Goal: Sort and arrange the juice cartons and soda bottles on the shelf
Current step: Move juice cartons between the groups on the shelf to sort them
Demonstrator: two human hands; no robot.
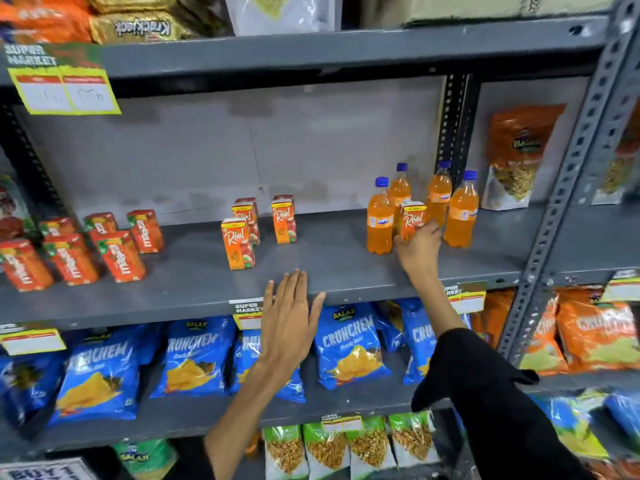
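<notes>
Nearest the camera, the left hand (289,315) hovers flat over the front lip of the grey shelf (194,282), fingers spread wide and holding nothing, with a supermarket price tag (247,315) just beside its wrist on the shelf edge. Up and to the right of it, the right hand (419,249), on a bare forearm below a black sleeve (491,393), is closed around the lower part of an orange Real juice carton (412,220), which stands upright among the soda bottles. That held carton sits between the front-left Fanta bottle (380,220), touching or just beside the thumb, and the front-right bottle (461,211), near the knuckles; two more orange bottles (440,192) with blue caps stand right behind the carton. To the left of the grip, well apart from it and beyond the open left hand, three other Real cartons (238,244) stand upright in a loose cluster, one forward and two further back toward the wall. Far to the left of both hands, a group of red Maaza cartons (119,256) fills the shelf end in rough rows. Beyond the bottles, past the perforated upright, an orange snack pouch (517,157) leans against the back panel. Below both hands, blue Crunchem chip bags (348,344) line the lower shelf.
</notes>
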